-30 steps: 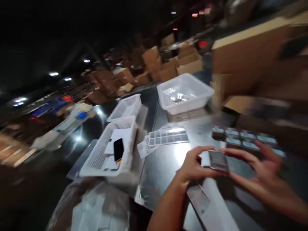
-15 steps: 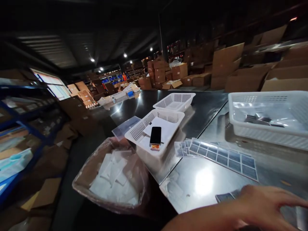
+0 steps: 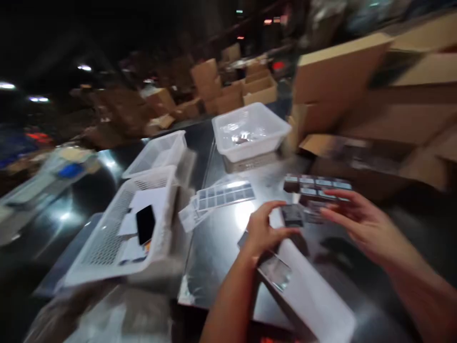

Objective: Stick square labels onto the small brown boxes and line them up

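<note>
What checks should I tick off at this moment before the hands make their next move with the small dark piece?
1. Left hand has a grip on the small dark piece: ok, fingers pinch it above the metal table.
2. Right hand has a grip on it too: cannot tell, fingers are spread beside it and blurred.
3. Dark tray of cells lies just beyond the hands: ok.
4. Label sheets lie flat and clear of the hands: ok.
5. White strip under the wrists is flat: ok.
6. Picture sharp enough to read the piece: not ok, motion blur.
</note>
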A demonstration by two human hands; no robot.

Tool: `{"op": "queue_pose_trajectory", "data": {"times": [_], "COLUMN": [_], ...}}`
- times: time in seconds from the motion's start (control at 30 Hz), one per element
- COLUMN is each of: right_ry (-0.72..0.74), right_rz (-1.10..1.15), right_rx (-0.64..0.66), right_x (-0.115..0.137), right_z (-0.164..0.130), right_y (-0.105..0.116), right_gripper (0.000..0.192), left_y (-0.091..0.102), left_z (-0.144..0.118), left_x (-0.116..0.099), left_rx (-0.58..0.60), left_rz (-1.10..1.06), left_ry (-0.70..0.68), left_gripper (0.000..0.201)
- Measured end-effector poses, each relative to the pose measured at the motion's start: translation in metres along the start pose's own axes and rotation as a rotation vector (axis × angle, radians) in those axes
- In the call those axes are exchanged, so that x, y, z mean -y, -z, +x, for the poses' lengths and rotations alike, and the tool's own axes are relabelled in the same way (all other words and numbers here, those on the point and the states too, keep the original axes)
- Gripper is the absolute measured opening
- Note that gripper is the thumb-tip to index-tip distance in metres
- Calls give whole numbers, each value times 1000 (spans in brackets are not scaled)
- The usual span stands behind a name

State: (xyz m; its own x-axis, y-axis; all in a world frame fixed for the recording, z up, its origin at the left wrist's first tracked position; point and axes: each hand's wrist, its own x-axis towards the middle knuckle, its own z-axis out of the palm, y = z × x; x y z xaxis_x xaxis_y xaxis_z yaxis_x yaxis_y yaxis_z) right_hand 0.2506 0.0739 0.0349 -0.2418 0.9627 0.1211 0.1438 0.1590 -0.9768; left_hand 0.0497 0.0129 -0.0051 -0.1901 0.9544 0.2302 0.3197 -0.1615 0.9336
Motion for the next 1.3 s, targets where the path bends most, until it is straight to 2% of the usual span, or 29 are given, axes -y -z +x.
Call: {"op": "queue_pose_trajectory", "data": {"times": [0.1,0.27,0.4,0.87,1.03,1.3], "right_ry": [-175,-243,-239,-239,-229,-181], "right_rz": [261,338,332,301,292,291], "right_rx": [93,153,186,151,146,134], "right_x": [-7,-9,-5,-3,-5,-10], "right_z": [1,-3,-10,-10,-9,-11], "right_y": [0,-13,-15,-17,-17,-21], "right_gripper": [72,71,68,65,63,59], "left_y": [1,1,0,-1,-1,-1], "left_z": [3,-2,-5,-3,-4,-6], "left_x": [7,11,9,4,4,3], "left_rx": [3,32,37,27,31,23], "left_rz": [99,208,271,254,249,283], "left_ry": [-39,-177,-229,-300,-297,-220], "left_gripper": [60,56,55,57,57,56]}}
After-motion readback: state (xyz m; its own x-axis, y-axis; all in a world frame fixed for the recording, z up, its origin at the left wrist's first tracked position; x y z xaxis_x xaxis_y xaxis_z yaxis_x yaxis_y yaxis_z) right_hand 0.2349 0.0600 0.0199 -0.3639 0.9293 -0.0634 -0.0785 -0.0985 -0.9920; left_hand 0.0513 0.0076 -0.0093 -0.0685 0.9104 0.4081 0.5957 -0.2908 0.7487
